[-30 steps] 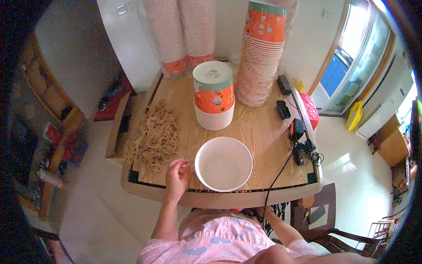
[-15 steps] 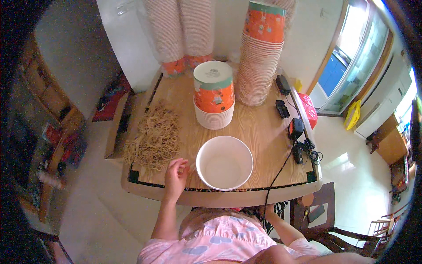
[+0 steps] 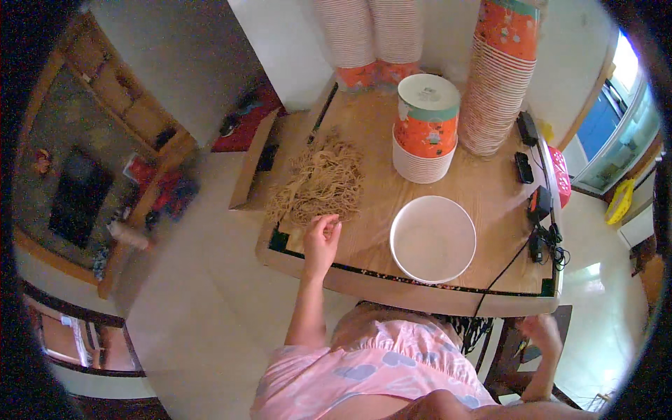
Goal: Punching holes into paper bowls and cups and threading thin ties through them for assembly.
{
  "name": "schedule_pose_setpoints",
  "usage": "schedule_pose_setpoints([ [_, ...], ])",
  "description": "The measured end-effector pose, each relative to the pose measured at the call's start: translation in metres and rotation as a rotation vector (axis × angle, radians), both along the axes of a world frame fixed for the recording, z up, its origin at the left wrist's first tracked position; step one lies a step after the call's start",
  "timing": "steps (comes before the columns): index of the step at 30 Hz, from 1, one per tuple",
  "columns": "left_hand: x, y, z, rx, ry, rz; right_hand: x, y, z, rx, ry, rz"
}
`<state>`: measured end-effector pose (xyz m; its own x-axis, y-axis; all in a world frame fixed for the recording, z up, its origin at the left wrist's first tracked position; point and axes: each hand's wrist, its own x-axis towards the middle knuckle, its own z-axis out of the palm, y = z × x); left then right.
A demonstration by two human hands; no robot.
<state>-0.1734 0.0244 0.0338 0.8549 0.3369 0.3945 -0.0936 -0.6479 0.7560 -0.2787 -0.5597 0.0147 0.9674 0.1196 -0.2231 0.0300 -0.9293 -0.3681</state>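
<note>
My left hand (image 3: pixel 322 243) is at the near edge of a pile of tangled, dry tan strands (image 3: pixel 325 178), its fingers curled together. Whatever they pinch, if anything, is too small to make out. To the right of that hand stands a white round paper tub (image 3: pixel 433 239), its open mouth up and only its pale inside showing. My right hand (image 3: pixel 542 332) is off the table's front right corner, blurred by motion, so its grip is unclear. Behind the tub is a short upside-down stack of orange and green paper tubs (image 3: pixel 427 133).
A tall wrapped tub stack (image 3: pixel 498 87) stands at the back right, two more wrapped stacks (image 3: pixel 395 35) at the back. Black adapters (image 3: pixel 538 203) and a cable lie along the table's right edge. A cardboard box (image 3: pixel 253 164) is left of the table, a dark chair (image 3: pixel 514 364) below right.
The view has swung left, so the table appears farther right. My left hand is now closer against the strand pile. My right hand has moved out rightward from below the table's front edge.
</note>
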Motion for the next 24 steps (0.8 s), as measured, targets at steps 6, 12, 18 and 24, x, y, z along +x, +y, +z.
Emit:
schedule_pose_setpoints([
  [6, 0.045, 0.036, -0.035, 0.039, 0.006, 0.050, 0.057, 0.139, 0.138, 0.039, -0.454, 0.137],
  [12, 0.091, 0.029, -0.011, 0.325, -0.023, -0.029, 0.072, 0.206, 0.162, 0.277, -0.621, 0.314],
  [18, 0.123, -0.018, -0.010, 0.645, 0.046, -0.151, 0.080, 0.213, 0.147, 0.542, -0.742, 0.136],
  [24, 0.164, 0.011, 0.000, 0.460, 0.043, -0.207, 0.079, 0.202, 0.129, 0.604, -0.609, 0.029],
])
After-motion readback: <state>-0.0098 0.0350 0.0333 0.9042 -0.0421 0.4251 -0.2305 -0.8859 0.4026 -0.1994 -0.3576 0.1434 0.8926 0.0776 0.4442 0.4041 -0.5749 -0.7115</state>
